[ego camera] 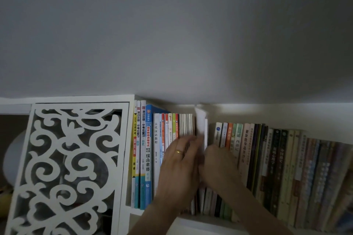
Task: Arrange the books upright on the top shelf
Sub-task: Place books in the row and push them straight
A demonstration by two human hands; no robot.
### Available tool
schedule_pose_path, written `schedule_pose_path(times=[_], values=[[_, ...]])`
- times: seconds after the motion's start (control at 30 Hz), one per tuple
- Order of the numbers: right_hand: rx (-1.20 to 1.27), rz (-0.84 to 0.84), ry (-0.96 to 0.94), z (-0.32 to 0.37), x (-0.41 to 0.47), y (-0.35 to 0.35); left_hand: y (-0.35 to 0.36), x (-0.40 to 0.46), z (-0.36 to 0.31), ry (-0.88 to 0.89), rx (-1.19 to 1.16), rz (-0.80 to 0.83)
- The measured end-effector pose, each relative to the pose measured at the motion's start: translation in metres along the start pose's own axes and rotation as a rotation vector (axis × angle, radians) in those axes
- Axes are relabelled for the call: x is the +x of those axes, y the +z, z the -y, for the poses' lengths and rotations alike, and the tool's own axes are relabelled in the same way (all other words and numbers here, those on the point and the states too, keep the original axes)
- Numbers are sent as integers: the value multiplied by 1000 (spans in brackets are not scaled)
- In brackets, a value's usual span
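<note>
Grey wall above a white top shelf (pixel 267 109) of upright books; left hand (pixel 178 166) and right hand (pixel 219 164) both grasp a thin white book (pixel 200 124) between the rows.

The white top shelf (pixel 191 220) carries a packed row of upright books (pixel 267 158), spines outward, beside a carved fretwork panel (pixel 72 158).

Two bare hands and forearms show, with no sleeve, watch or bracelet on either wrist. The left hand (pixel 178 166) wears a plain gold ring (pixel 179 152) on one finger (a smooth narrow band, no stone to be seen). The right hand (pixel 217 166) carries no jewellery on the parts in view. Nails are too blurred to judge.
</note>
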State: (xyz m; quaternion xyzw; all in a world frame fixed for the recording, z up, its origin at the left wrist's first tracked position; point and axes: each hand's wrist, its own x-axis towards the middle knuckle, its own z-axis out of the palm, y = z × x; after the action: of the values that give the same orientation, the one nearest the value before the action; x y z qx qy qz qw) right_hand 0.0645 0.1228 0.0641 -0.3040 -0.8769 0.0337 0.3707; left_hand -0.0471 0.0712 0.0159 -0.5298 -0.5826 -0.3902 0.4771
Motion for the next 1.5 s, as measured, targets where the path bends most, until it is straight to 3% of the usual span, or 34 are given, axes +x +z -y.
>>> schedule_pose_path(times=[0.23,0.37,0.47,0.57,0.7,0.8,0.87,0.93,1.03,1.17,1.27,1.33,1.5], values=[[-19,158,1,-6,11,-9,-4,21,-4,-68,15,59],[429,308,-15,-35,-5,-12,-1,25,-13,-124,68,96],[431,15,15,-80,-26,-17,11,16,-27,-160,150,122],[62,-194,22,-118,-39,-26,26,8,-48,-161,175,221],[-177,-502,-159,-137,-30,-16,43,7,-58,-248,25,246],[-360,-445,-168,-141,-22,-8,48,8,-56,-273,-22,273],[-344,-422,-208,-144,-21,-7,46,15,-59,-367,-226,272],[-311,-399,-196,-148,-27,-12,41,18,-62,-567,-530,327],[-202,-424,-22,-176,-54,-29,36,4,-66,-620,-693,405],[-249,-350,134,-246,-87,-46,43,-12,-71,-612,-685,296],[-345,-227,120,-277,-94,-56,48,-12,-79,-540,-577,210],[-338,-229,124,-292,-99,-64,50,-13,-88,-518,-509,177],[130,-347,277,-294,-103,-71,52,-17,-93,-568,-503,118]])
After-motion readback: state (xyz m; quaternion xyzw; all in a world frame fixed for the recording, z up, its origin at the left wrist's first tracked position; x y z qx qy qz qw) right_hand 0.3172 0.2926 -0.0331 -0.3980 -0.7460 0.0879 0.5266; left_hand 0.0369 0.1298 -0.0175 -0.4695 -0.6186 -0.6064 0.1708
